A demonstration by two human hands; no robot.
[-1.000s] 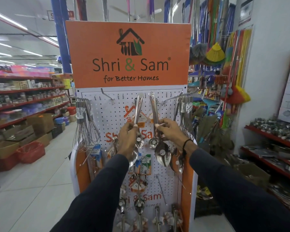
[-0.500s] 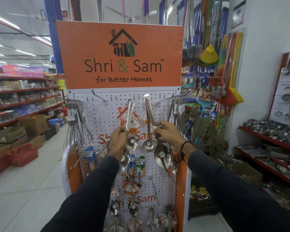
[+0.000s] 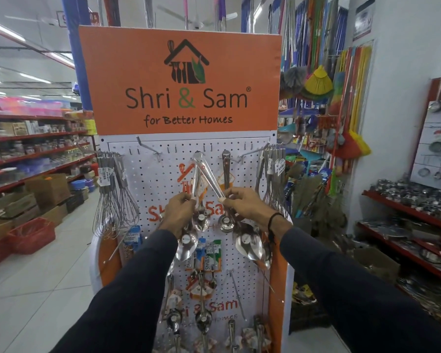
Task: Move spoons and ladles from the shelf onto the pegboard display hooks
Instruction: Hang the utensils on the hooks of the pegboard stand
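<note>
The white pegboard (image 3: 163, 179) stands in front of me under an orange sign. My left hand (image 3: 180, 208) grips the handle of a steel serving spoon (image 3: 187, 244) whose bowl hangs below my wrist. My right hand (image 3: 245, 206) grips the handle of a second steel spoon (image 3: 247, 245), bowl down. Both handles rise and their tips meet at a hook (image 3: 198, 156) near the top middle. A small ladle (image 3: 225, 221) hangs on the hook to the right, just behind my right hand.
Whisks (image 3: 115, 200) hang on the left hook and more utensils (image 3: 273, 171) on the right hook. A bare hook (image 3: 148, 147) sticks out at the upper left. Packaged spoons hang lower on the board. Red shelves (image 3: 405, 212) with steelware stand to the right.
My right hand has swung its spoon's handle leftward, so the two handle tips now meet at the same hook. The view has shifted slightly right.
</note>
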